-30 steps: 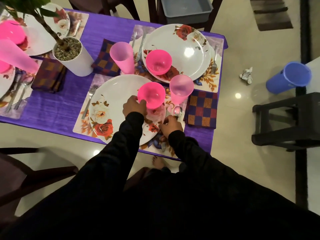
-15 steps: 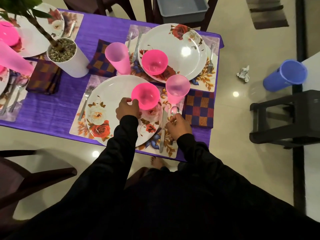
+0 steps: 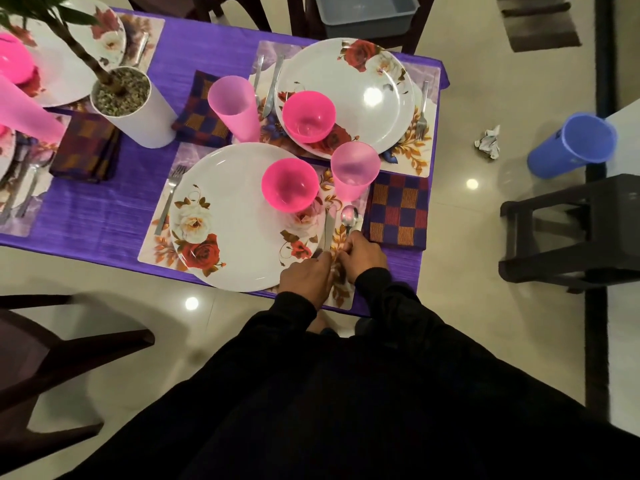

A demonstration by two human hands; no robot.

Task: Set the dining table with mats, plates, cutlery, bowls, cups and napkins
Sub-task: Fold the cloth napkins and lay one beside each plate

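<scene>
At six o'clock on the purple table (image 3: pixel 86 216), the near plate (image 3: pixel 235 216) carries its pink bowl (image 3: pixel 290 184) at two o'clock. Cup (image 3: pixel 354 171) and napkin (image 3: pixel 398 211) flank at three. Left hand (image 3: pixel 304 277) pinches the knife (image 3: pixel 327 230), right hand (image 3: pixel 363 252) grips the spoon (image 3: pixel 349 216), apparently squaring them parallel beside the plate.

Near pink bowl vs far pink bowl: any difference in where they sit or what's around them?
The near pink plastic bowl sits at its floral plate's far right edge; the far pink plastic bowl sits at its floral plate's near left edge. The near one's tumbler stands to its right, the far one's tumbler to its left. Both upright, empty.
</scene>
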